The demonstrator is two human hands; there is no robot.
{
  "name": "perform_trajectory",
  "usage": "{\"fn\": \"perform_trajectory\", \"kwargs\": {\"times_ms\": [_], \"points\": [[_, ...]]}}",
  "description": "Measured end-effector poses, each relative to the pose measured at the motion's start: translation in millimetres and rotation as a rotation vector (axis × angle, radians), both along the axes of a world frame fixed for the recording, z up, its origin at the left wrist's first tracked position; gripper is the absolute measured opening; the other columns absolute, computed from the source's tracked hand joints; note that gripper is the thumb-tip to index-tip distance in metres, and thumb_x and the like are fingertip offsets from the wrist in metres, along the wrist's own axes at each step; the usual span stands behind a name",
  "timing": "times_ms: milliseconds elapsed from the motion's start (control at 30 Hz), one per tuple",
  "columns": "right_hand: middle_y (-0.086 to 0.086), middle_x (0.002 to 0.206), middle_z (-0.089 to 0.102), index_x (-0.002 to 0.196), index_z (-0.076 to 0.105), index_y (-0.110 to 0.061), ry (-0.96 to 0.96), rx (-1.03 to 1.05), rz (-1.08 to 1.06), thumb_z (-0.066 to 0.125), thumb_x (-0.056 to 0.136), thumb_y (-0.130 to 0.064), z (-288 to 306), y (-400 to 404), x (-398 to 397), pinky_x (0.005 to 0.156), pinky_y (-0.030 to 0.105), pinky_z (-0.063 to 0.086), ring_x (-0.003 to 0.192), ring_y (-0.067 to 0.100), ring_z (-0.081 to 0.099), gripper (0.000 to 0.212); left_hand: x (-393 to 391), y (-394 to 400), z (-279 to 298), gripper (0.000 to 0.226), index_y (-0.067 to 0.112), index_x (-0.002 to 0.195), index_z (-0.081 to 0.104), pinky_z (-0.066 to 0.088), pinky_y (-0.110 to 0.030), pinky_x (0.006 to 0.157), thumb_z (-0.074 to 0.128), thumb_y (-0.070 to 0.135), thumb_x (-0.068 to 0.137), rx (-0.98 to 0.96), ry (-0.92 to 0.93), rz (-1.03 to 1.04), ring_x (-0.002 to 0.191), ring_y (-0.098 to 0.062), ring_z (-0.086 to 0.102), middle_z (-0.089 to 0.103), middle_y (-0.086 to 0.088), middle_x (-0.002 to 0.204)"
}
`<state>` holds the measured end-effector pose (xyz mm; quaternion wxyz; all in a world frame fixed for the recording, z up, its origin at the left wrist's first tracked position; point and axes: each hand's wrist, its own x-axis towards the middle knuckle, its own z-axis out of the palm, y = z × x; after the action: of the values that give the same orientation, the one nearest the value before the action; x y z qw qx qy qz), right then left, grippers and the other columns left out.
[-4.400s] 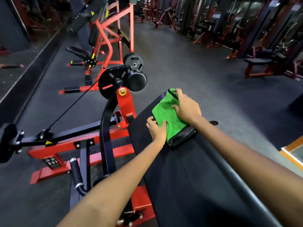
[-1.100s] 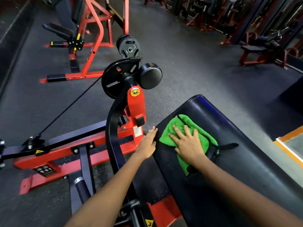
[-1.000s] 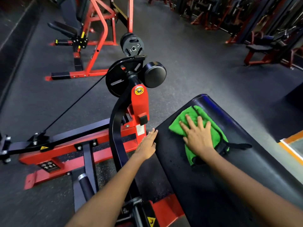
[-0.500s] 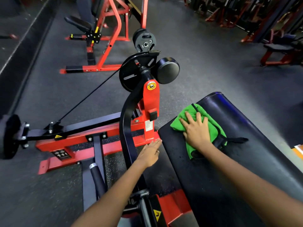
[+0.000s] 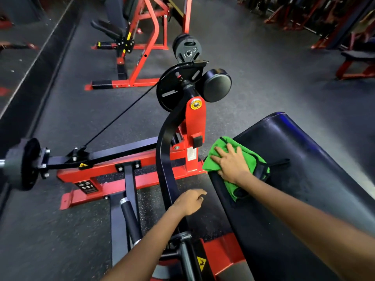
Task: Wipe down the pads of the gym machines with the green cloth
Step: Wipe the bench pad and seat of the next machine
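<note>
A green cloth (image 5: 252, 162) lies on the long black bench pad (image 5: 304, 179) at its left edge, part of it hanging over the side. My right hand (image 5: 230, 163) presses flat on the cloth with fingers spread. My left hand (image 5: 190, 201) hovers with relaxed fingers beside the pad's left side, holding nothing, close to the curved black arm (image 5: 165, 159) of the machine. A black strap (image 5: 278, 163) pokes out from under the cloth.
The red and black machine frame (image 5: 125, 171) stands left of the pad, with a round black roller pad (image 5: 217, 85), a cable and a weight plate (image 5: 22, 164) at far left. Another red machine (image 5: 146, 37) stands behind. More benches (image 5: 357, 59) line the far right.
My right hand has slid the cloth left toward the pad's edge. My left hand has come off the pad's side and drawn back toward me.
</note>
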<state>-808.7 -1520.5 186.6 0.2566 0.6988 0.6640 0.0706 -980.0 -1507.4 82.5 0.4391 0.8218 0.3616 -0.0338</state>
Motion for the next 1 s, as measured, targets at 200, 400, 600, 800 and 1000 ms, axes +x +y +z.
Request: {"fn": "perform_trajectory", "kwargs": {"times_ms": [200, 400, 600, 800, 1000], "points": [[0.002, 0.157, 0.016, 0.146, 0.031, -0.027, 0.008, -0.049, 0.004, 0.043, 0.096, -0.037, -26.6, -11.8, -30.7, 0.101, 0.053, 0.029, 0.140, 0.037, 0.015, 0.052, 14.7, 8.7, 15.4, 0.041, 0.014, 0.135, 0.038, 0.038, -0.043, 0.101, 0.047, 0.017, 0.095, 0.055, 0.016, 0.083, 0.124, -0.037, 0.047, 0.041, -0.010, 0.140], [-0.003, 0.158, 0.015, 0.146, 0.033, -0.033, 0.028, -0.060, -0.001, 0.051, 0.092, -0.039, -1.3, -51.3, -7.8, 0.102, 0.047, 0.027, 0.140, 0.033, 0.015, 0.057, 23.4, 10.7, 25.8, 0.032, 0.009, 0.120, 0.045, 0.029, -0.038, 0.104, 0.053, 0.020, 0.091, 0.233, 0.045, 0.061, 0.125, -0.031, 0.042, 0.045, -0.008, 0.131], [0.000, 0.157, 0.016, 0.148, 0.029, -0.029, 0.021, 0.094, -0.185, 0.049, 0.092, -0.036, 3.6, -35.9, -14.2, 0.101, 0.051, 0.028, 0.137, 0.037, 0.018, 0.060, 40.5, 17.6, 22.3, 0.123, 0.009, 0.148, -0.018, -0.006, -0.043, 0.119, 0.068, 0.059, 0.076, 0.278, 0.045, -0.181, 0.146, -0.015, -0.013, -0.020, -0.001, 0.157], [-0.001, 0.159, 0.013, 0.148, 0.028, -0.031, 0.046, -0.159, 0.058, 0.048, 0.095, -0.034, -4.2, -82.1, -20.8, 0.105, 0.052, 0.023, 0.142, 0.036, 0.012, 0.058, 30.2, 33.4, 21.4, 0.132, 0.019, 0.150, -0.016, 0.013, -0.037, 0.117, 0.083, 0.045, 0.066, 0.163, 0.067, -0.262, 0.147, -0.012, 0.000, -0.023, 0.008, 0.156], [-0.002, 0.155, 0.022, 0.145, 0.032, -0.031, -0.004, -0.011, -0.105, 0.050, 0.092, -0.037, 11.0, -64.4, -9.2, 0.102, 0.049, 0.027, 0.139, 0.035, 0.017, 0.057, 34.5, 38.1, 29.4, 0.118, 0.022, 0.150, -0.017, 0.019, -0.049, 0.117, 0.075, 0.039, 0.078, 0.169, 0.188, -0.310, 0.146, -0.016, 0.011, -0.025, 0.012, 0.155]]}}
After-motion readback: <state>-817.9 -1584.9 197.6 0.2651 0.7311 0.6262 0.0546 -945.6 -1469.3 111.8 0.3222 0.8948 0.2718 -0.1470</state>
